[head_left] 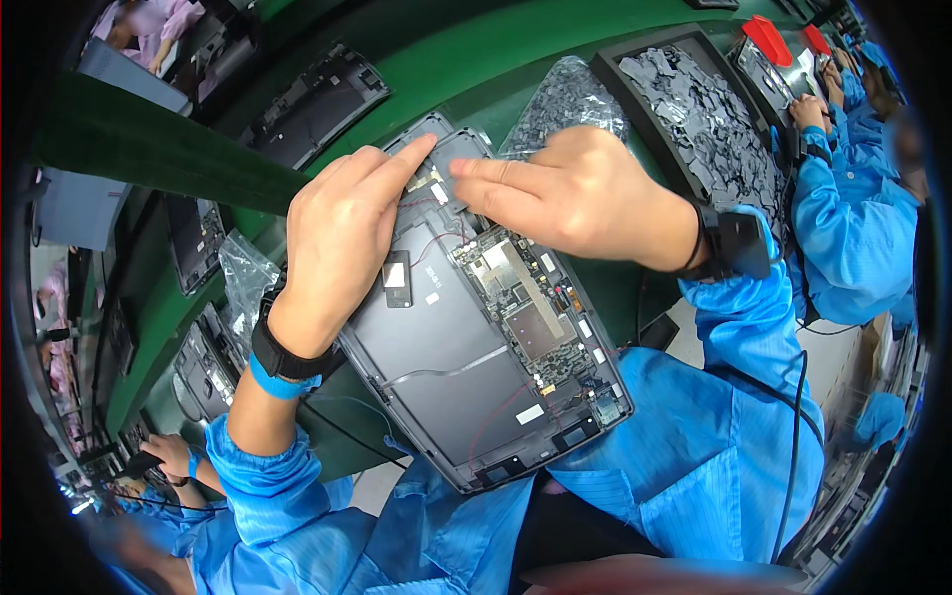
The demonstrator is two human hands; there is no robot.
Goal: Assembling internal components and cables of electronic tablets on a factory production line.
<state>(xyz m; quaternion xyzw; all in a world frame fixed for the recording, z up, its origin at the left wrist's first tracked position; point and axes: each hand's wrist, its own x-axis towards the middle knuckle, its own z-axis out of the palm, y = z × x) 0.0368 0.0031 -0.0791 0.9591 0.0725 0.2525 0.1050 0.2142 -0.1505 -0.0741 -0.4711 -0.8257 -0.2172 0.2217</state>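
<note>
An opened tablet-like device housing (426, 332), dark grey inside, lies tilted before me, its near end at my jacket. A green circuit board (538, 332) with metal shields runs along its right side. My left hand (342, 218) reaches over the far left edge, index finger stretched along the top end; its other fingertips are partly hidden. My right hand (580, 193) rests its stretched index and middle fingers on the far end, beside the left fingertip; its thumb is hidden. A small black rectangular part (399, 291) with a pale label lies in the housing near my left hand. Thin red wires cross the housing.
A black tray (709, 188) of many small dark pieces stands at far right, next to a clear plastic bag (570, 99). Another housing (322, 104) lies far left on the green bench (446, 55). A dark green bar (169, 144) crosses the left. Co-workers sit on both sides.
</note>
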